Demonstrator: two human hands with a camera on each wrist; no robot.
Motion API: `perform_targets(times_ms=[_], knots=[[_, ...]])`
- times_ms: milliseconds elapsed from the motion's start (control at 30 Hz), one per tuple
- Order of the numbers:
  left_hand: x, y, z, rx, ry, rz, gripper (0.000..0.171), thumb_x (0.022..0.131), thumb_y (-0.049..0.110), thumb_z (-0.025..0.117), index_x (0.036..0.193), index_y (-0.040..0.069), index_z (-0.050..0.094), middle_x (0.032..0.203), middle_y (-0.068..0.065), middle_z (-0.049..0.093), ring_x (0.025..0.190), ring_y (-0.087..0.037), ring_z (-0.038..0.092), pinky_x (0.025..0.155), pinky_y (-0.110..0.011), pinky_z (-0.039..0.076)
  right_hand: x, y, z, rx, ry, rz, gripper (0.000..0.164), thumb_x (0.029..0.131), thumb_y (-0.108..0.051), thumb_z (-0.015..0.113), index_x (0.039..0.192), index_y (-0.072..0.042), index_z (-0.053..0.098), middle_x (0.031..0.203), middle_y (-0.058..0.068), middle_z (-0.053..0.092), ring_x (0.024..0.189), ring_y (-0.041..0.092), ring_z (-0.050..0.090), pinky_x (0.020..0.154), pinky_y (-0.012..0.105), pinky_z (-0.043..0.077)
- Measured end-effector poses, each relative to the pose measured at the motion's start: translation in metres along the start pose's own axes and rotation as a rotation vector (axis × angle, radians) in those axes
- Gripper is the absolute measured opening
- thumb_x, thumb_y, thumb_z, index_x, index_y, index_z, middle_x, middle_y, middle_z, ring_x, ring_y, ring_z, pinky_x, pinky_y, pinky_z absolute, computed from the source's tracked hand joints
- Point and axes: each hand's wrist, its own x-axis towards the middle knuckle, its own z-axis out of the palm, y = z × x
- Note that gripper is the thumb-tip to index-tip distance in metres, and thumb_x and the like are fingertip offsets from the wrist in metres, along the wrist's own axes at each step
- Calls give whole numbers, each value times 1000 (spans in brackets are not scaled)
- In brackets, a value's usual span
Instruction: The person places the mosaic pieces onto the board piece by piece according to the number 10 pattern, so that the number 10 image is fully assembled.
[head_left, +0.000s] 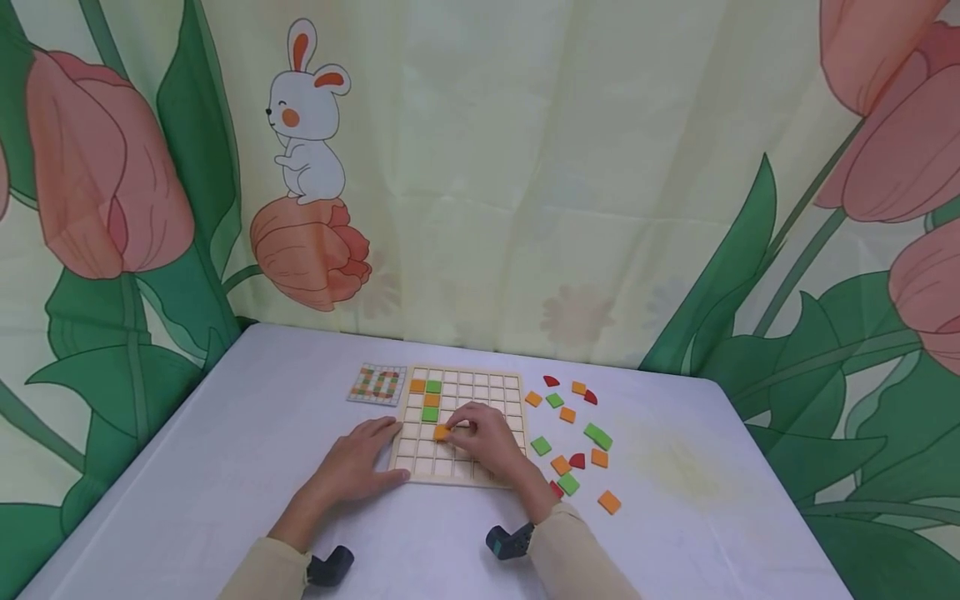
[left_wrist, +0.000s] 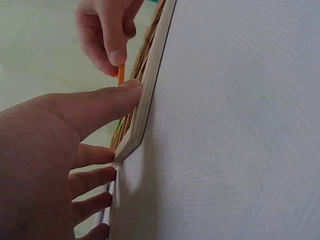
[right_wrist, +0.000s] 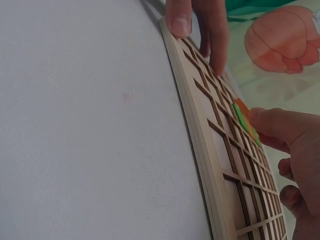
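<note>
A wooden grid board (head_left: 465, 477) lies on the table, its square cells edged by raised strips. Two orange and two green square tiles, one of them a green tile (head_left: 430, 413), sit in its upper left cells. My right hand (head_left: 487, 437) pinches an orange square tile (head_left: 441, 432) between thumb and finger, low over the grid. At the board's near left corner, my left hand (head_left: 356, 467) rests with fingers spread; in the left wrist view its thumb (left_wrist: 112, 102) touches the board's edge. Left of the board lies a pattern card (head_left: 377, 384) with coloured squares.
Loose orange and green squares, such as an orange tile (head_left: 609, 502), and red quarter-round pieces like the red piece (head_left: 577, 460) are scattered right of the board. A white cloth covers the table (head_left: 675, 533). A printed curtain (head_left: 510, 167) hangs behind it.
</note>
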Motion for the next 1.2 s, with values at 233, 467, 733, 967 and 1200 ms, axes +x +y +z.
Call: perform_targets(times_ms=[233, 467, 733, 967, 1200], knots=[[-1, 0, 0, -1, -3, -8, 80, 79, 49, 74, 145, 14, 45, 151, -9, 42, 141, -34, 37, 107, -60, 36, 4, -2, 8, 4, -22, 14, 8, 85, -22, 74, 93, -22, 76, 99, -10, 67, 83, 10, 51, 69, 20, 43], [0, -1, 0, 2, 1, -4, 80, 79, 50, 74, 144, 14, 46, 150, -9, 43, 140, -33, 37, 106, -60, 37, 7, -5, 14, -37, -31, 30, 8, 84, -24, 75, 92, -24, 76, 101, -11, 68, 91, 8, 55, 78, 24, 45], [0, 0, -1, 6, 2, 7, 79, 79, 51, 73, 144, 14, 46, 150, -9, 43, 140, -33, 38, 105, -60, 38, 9, -12, 20, -66, 8, 29, 5, 84, -21, 75, 89, -21, 77, 106, -8, 68, 102, 13, 58, 87, 31, 49], [0, 2, -1, 8, 2, 6, 79, 79, 50, 73, 144, 14, 46, 149, -9, 44, 140, -33, 38, 106, -59, 38, 9, -15, 22, -79, 4, 22, 6, 85, -21, 74, 86, -16, 77, 107, -5, 67, 108, 16, 59, 97, 37, 48], [-1, 0, -1, 10, 2, 0, 79, 79, 50, 73, 143, 13, 47, 149, -9, 44, 139, -34, 38, 105, -60, 37, 6, -16, 19, -83, -2, 30, 6, 85, -22, 73, 90, -19, 77, 110, -5, 67, 106, 14, 58, 85, 30, 49]])
